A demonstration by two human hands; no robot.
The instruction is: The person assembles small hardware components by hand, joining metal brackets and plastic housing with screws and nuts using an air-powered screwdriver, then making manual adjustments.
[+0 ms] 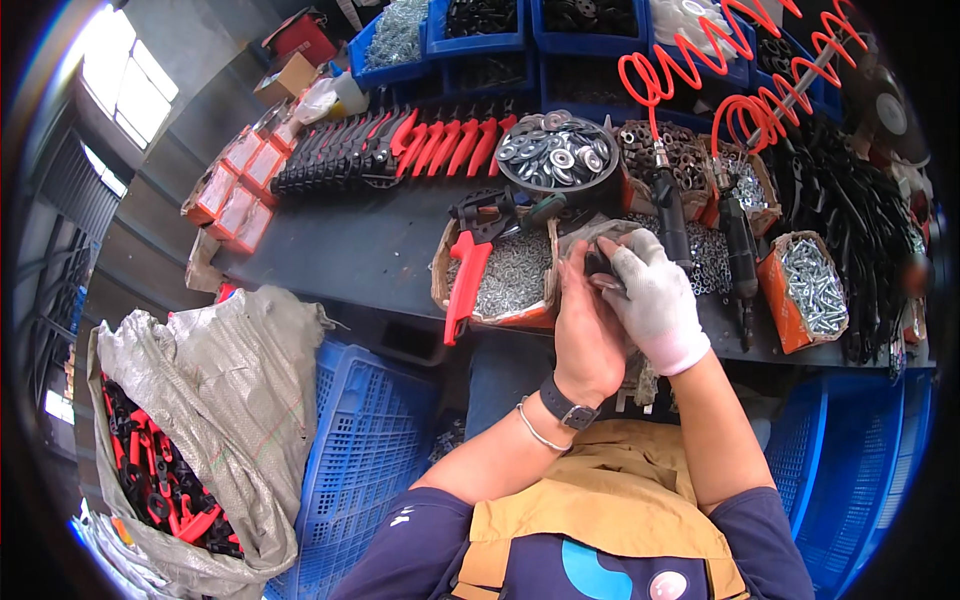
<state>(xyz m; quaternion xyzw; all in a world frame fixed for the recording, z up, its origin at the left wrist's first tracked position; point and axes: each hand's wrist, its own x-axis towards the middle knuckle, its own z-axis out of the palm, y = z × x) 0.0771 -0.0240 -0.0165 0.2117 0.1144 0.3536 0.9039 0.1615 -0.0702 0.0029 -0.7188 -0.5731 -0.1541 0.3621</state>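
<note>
My left hand [585,335], bare with a watch at the wrist, is pressed against my right hand [655,300], which wears a white glove. Closed together, they hold a small dark part [598,262] with a shiny rounded edge; the fingers hide most of it, so its kind is unclear. Just left of them, a clamp with a red handle [466,285] and a black head leans across an open box of small silvery pieces [515,275]. Behind the hands stands a round black tub [560,190] heaped with metal washers [555,150].
Two pneumatic screwdrivers [670,215] hang on red coiled hoses [650,75] right of the hands. A box of screws [812,285] and black parts [850,200] lie farther right. Red and black clamps [400,145] line the back. A woven sack [220,400] and blue crate [355,470] stand left.
</note>
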